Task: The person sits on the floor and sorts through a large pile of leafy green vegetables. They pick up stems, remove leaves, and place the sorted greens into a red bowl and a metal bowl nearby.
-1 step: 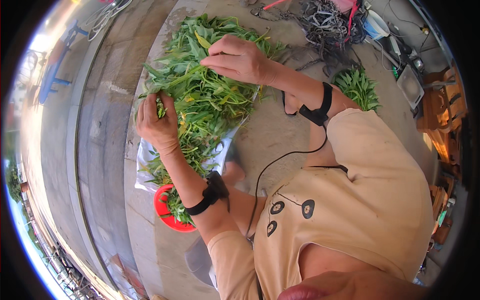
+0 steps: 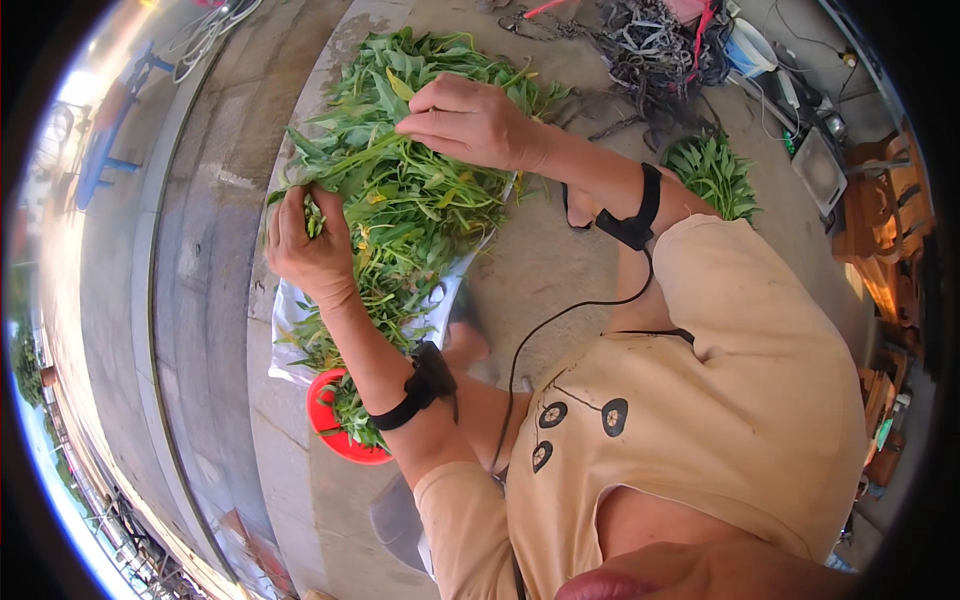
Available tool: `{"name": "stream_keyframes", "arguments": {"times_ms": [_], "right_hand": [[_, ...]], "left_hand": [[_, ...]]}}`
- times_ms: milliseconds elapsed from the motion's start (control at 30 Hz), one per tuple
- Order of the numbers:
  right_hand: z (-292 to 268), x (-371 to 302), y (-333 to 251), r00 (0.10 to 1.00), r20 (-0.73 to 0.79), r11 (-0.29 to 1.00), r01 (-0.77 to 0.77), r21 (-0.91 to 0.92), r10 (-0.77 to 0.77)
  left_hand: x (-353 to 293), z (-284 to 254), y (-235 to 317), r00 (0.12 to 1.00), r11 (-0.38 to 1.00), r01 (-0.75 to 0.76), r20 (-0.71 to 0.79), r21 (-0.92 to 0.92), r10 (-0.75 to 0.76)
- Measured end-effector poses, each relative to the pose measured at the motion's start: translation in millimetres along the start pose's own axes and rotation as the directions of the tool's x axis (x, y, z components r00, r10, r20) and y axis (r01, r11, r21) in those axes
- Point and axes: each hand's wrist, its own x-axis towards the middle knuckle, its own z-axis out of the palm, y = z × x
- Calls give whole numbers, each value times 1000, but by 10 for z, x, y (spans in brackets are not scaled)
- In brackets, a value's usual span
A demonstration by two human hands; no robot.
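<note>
Left hand (image 2: 312, 252) curled round greens (image 2: 315, 219); right hand (image 2: 476, 122) pinching stem (image 2: 372, 154), slanting down-left toward left.

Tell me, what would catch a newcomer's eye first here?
Probably the big heap of leafy greens on a white sheet at upper centre, with the left hand at its left edge gripping a small bunch of stems and the right hand over its upper part. Then the bright red bowl just below the heap, and the tangle of dark strips at the top right.
</note>
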Motion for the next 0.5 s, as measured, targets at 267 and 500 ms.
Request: {"name": "stream_keyframes", "arguments": {"times_ms": [267,500], "right_hand": [[356,-186,142,522,369,183,-733,655,769],[800,-138,165,333,671,-297,-705,643,663]], "left_hand": [[40,-491,-501,229,152,689,13,-708,-973],[-16,-361,-404,553,239,747,381,-620,-741]]}}
